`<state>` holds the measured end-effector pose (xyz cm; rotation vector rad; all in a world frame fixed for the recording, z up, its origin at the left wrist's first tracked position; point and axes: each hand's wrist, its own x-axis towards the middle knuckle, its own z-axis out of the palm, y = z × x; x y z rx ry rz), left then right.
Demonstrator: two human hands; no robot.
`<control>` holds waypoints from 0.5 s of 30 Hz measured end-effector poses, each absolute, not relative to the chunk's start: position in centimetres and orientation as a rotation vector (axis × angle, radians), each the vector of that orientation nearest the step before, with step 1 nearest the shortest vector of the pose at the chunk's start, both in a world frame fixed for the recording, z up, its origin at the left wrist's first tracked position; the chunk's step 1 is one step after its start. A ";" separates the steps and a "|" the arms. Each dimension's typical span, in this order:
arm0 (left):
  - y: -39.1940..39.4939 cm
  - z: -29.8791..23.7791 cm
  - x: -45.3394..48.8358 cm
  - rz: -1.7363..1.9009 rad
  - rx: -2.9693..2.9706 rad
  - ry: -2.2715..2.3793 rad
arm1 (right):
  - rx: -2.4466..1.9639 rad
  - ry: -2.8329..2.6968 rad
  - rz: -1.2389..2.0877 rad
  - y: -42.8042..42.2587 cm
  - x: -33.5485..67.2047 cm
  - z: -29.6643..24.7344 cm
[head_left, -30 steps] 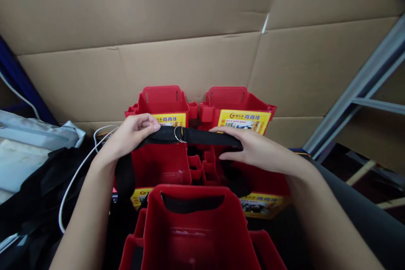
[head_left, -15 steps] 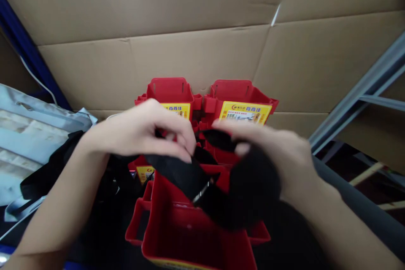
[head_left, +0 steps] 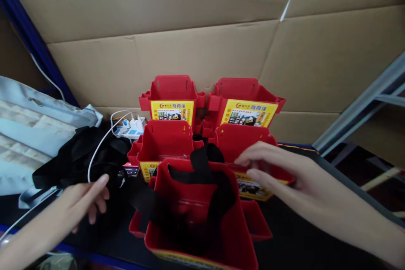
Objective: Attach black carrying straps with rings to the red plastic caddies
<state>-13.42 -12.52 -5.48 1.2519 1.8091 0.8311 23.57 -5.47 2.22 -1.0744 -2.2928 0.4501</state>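
A red plastic tool box with side pockets stands closest to me. A black webbing strap is threaded at its back wall, looping over the rim and lying down inside. My right hand hangs right of this box, thumb and fingers apart, in front of another red box. My left hand is at the lower left with nothing visible in it, thumb stretched out and fingers loosely bent. Just behind it lies a pile of black straps.
Two red boxes with yellow labels stand against a cardboard wall. Another red box sits mid-left. A power strip, a white cable, a phone and a light-blue bag are at left.
Both hands have let go of the black strap, which now hangs in the front box. My left hand has moved down and left; my right hand has shifted slightly right.
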 end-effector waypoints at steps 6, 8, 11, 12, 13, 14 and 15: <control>-10.7 -9.5 -10.3 0.810 0.444 1.223 | -1.317 -2.351 0.282 -3.5 19.1 2.2; -10.4 -9.4 -9.3 0.907 0.362 1.169 | -1.300 -2.402 0.310 -3.0 18.3 2.1; -10.6 -7.7 -8.8 1.030 0.515 1.225 | -1.152 -2.339 0.565 -2.8 18.4 2.1; -10.6 -6.6 -8.7 1.066 0.647 1.274 | -1.113 -2.267 0.683 -2.9 18.7 2.3; -10.6 -5.3 -8.6 1.093 0.825 1.329 | -1.090 -2.177 0.794 -3.1 19.0 2.6; -10.4 -3.6 -8.4 1.122 1.039 1.391 | -1.077 -2.089 0.890 -3.3 19.3 2.9; -10.1 -1.7 -8.1 1.134 1.289 1.434 | -1.071 -2.018 0.966 -3.6 19.5 3.2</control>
